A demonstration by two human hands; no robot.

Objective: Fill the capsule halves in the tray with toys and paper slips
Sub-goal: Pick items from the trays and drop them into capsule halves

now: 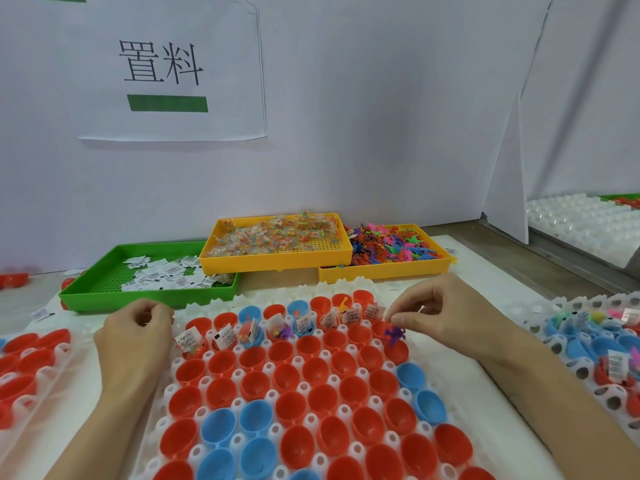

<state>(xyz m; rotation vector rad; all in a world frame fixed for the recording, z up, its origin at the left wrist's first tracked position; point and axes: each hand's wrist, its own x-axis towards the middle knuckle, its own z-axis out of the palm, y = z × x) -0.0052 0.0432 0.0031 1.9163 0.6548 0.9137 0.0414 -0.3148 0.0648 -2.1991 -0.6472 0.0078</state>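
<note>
Filling under way: second row of cups being loaded, far row already done.

The white tray (221, 370) lies near centre; its far cups hold toys and paper slips (224, 336), the rest stand empty. The right hand (446, 315) has its fingers curled together, and a purple toy (394, 335) shows just below the fingertips over a red cup (394, 351) at the right edge; whether it is pinched or released cannot be told. The left hand (138, 330) is curled; its contents cannot be seen. Next move, as judged: seat the toy, then add a slip.

White tray (221, 372) of red and blue capsule halves (294, 375), far row apparently holding toys (394, 334) and paper slips (224, 335)
</note>
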